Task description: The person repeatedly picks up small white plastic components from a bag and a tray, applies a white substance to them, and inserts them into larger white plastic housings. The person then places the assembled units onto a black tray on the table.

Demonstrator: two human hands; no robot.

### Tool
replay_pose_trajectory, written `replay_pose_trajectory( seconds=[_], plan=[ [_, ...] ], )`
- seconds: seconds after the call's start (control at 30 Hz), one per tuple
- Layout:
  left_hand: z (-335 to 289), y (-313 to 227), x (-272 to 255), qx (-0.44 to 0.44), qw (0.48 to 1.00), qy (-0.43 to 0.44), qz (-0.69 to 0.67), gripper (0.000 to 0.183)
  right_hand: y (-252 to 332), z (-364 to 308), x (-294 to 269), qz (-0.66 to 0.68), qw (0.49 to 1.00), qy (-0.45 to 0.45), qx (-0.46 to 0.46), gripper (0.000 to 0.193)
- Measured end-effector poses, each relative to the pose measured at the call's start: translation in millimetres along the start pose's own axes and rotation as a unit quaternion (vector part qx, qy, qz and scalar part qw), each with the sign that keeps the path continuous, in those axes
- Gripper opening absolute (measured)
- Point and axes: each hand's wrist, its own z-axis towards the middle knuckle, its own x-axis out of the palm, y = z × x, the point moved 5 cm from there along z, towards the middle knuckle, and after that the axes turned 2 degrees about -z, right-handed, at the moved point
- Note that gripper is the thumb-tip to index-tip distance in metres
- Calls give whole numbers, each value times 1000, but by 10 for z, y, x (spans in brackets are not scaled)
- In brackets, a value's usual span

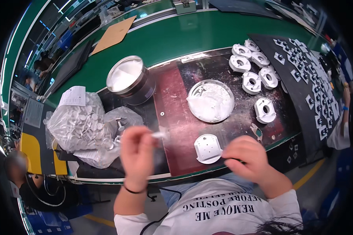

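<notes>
My left hand (137,152) is raised over the front of the table, thumb and fingers pinched on a small white plastic part (159,135) blurred by motion. Beside it lies a clear plastic bag (80,125) full of similar small white parts with round heads. A flat white plate (208,149) with rounded sides and small holes rests on the dark red board (180,156). Close to the plate's right edge, my right hand (247,156) has its fingers curled in; whatever they hold, if anything, is hidden.
A metal pot (139,88) and a round tray (192,111), each with white material, stand behind. Several white ring-shaped housings (265,110) sit at right, beside a black board (290,84) with small white pieces bearing dark round parts. A small white ring (162,114) lies on the red board.
</notes>
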Motion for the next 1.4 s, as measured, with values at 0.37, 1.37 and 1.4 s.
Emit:
replay_pose_trajectory(
  seconds=[0.37, 1.37, 1.4],
  plan=[
    [-500, -60, 791, 219, 970, 97, -29, 26, 100, 212, 326, 255, 966, -27, 43, 24],
    [-533, 316, 375, 114, 974, 118, 155, 20, -1232, 953, -234, -432, 881, 171, -92, 15],
    [-536, 316, 378, 110, 975, 118, 154, 20, -1238, 947, -237, -435, 879, 173, -94, 15]
  ],
)
